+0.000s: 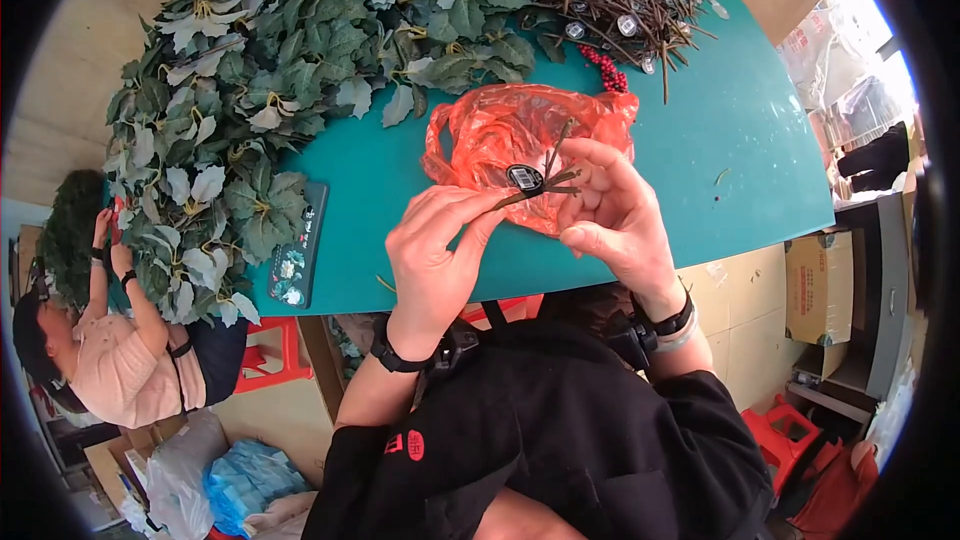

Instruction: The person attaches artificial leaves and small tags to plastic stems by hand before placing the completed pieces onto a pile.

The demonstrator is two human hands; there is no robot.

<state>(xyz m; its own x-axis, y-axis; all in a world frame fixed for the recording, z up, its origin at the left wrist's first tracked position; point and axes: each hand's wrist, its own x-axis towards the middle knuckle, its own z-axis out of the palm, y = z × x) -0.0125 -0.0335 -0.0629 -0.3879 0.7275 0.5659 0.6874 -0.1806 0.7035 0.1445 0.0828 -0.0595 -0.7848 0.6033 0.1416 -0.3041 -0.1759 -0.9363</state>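
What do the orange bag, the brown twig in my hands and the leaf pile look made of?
Orange bag: thin glossy plastic film, crinkled and see-through. Brown twig: probably matte plastic or wrapped wire, stiff and forked; cannot tell which. Leaf pile: likely fabric artificial leaves, dull green with pale undersides.

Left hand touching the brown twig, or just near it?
Touching. The head view shows the left hand pinching the twig at its lower end between thumb and fingertips, no gap visible.

black top — small red mark on sleeve | sleeves pushed up | dark wristbands — both wrists
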